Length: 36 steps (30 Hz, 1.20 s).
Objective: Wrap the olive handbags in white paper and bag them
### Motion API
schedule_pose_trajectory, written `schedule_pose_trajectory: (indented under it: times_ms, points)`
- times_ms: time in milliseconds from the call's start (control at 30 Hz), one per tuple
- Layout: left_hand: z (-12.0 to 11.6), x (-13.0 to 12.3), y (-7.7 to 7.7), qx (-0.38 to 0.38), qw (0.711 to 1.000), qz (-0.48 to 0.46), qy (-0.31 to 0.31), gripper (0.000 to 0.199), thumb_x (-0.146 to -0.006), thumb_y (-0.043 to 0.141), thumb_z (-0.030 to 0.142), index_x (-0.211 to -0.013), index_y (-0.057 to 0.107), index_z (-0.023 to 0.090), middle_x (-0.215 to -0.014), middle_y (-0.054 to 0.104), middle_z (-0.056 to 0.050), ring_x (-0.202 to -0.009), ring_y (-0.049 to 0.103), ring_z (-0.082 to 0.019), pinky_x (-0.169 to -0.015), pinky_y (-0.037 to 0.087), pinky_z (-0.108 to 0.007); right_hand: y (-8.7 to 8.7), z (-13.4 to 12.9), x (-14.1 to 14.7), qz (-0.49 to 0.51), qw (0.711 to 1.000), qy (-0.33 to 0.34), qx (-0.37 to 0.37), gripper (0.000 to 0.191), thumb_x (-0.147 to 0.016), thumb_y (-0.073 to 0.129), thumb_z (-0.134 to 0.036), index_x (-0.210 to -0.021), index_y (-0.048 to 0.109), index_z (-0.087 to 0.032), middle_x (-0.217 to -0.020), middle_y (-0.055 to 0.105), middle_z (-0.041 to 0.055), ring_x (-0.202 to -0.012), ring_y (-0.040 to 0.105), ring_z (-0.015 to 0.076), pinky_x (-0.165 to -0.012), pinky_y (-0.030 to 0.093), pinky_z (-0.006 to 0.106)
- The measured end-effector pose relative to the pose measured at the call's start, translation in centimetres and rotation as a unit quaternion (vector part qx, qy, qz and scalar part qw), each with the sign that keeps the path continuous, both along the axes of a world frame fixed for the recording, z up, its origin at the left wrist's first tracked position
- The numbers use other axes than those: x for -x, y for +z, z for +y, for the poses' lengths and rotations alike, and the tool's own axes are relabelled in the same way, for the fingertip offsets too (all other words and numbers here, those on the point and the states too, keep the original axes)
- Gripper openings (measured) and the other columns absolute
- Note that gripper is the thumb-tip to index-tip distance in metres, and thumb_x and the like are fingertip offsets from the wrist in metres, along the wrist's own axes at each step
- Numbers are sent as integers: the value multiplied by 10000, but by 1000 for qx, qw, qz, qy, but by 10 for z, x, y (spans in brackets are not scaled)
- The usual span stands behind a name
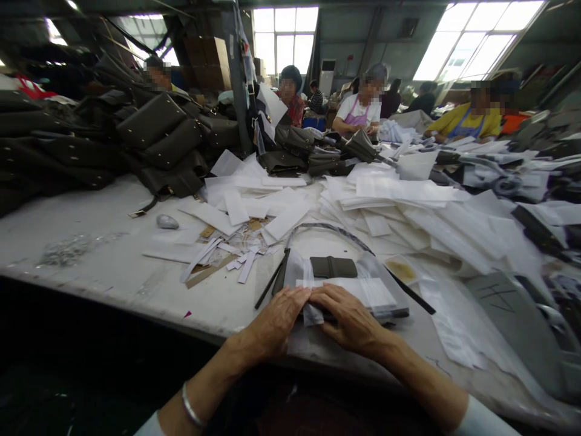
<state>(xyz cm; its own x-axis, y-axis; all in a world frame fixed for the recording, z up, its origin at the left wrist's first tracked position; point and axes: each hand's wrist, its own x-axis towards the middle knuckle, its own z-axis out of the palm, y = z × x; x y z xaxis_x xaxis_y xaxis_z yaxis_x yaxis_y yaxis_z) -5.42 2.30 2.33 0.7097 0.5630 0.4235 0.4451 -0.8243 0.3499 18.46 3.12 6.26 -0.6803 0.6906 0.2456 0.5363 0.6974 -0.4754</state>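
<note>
A dark olive handbag lies on the table in front of me, its wrapped strap arched away behind it. A small olive flap piece shows on top, with translucent wrapping sheet around it and a white foam strip across the near side. At the bag's near edge, my left hand has its fingers closed together on the wrapping sheet. My right hand meets it fingertip to fingertip, with fingers bent over the same sheet and thumb below. The fingers partly hide what they grip.
White foam sheets spread behind and right of the bag. Paper scraps and a grey oval object lie left. Piled dark bags stand at back left, near a post. A marked grey panel lies right. Several people work beyond.
</note>
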Motion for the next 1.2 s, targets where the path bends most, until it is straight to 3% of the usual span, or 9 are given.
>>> schedule_pose_trajectory:
  times_ms: [233,333,433,567,700,800,900,1000,1200]
  points:
    - [11,12,23,63,997,5,-33,866,-693,342,-76,-1515,259,184,-1491,457,-102,-1389,407,-193,-1132,403,-409,-6,-9,9,-22,998,-27,-47,563,-703,570,-62,-1248,526,-194,-1244,602,100,-1167,522,267,-1059,411,489]
    - [9,4,15,70,997,-15,6,727,-781,404,-34,-1471,351,186,-1441,520,-89,-1348,464,-188,-1121,420,-401,-10,-13,13,-24,995,-46,-80,579,-707,557,-41,-1266,515,-188,-1270,596,113,-1186,524,273,-1093,376,535]
    - [6,-6,-3,6,997,-51,49,536,-884,423,31,-1402,440,170,-1349,603,-91,-1318,499,-180,-1100,443,-405,-12,-20,10,-9,993,-46,-107,600,-747,532,-32,-1324,482,-188,-1310,582,125,-1220,517,270,-1101,373,539]
    - [4,-13,-18,-64,993,-64,79,375,-962,404,113,-1295,560,186,-1299,642,-84,-1317,500,-195,-1072,458,-415,-12,-44,-1,26,991,1,-133,402,-877,516,-73,-1252,537,-215,-1181,657,89,-1143,560,237,-1031,440,457]
    - [4,-13,-18,-78,992,-65,74,374,-965,396,105,-1274,586,196,-1291,648,-77,-1317,498,-192,-1069,453,-409,-22,-72,7,-16,994,54,-92,386,-898,578,-190,-1282,547,-204,-1195,662,82,-1126,565,245,-1006,455,425]
    - [5,-12,-16,-83,992,-62,77,376,-962,394,96,-1267,592,190,-1285,650,-83,-1313,502,-194,-1068,452,-407,-40,-77,27,-21,995,23,-98,416,-898,566,-192,-1312,541,-186,-1218,656,98,-1119,564,259,-985,462,439]
    - [6,-11,-16,-91,992,-50,76,379,-961,390,94,-1267,592,188,-1297,640,-89,-1320,495,-202,-1060,458,-404,-52,-71,44,50,992,-32,-113,236,-911,508,-134,-1082,651,-214,-1026,707,75,-974,599,232,-875,495,407]
    - [6,-11,-16,-107,991,-41,72,367,-960,397,101,-1262,593,175,-1347,603,-105,-1355,454,-211,-1069,449,-408,-49,-65,47,120,987,-21,-101,244,-910,456,-84,-968,648,-222,-992,718,65,-999,610,217,-902,490,394]
    - [8,-14,-16,-107,989,-71,77,359,-979,381,103,-1264,584,180,-1267,658,-81,-1314,498,-179,-1062,454,-375,-44,-66,18,177,983,47,-27,250,-900,435,-81,-1020,609,-216,-952,727,56,-904,675,176,-981,495,376]
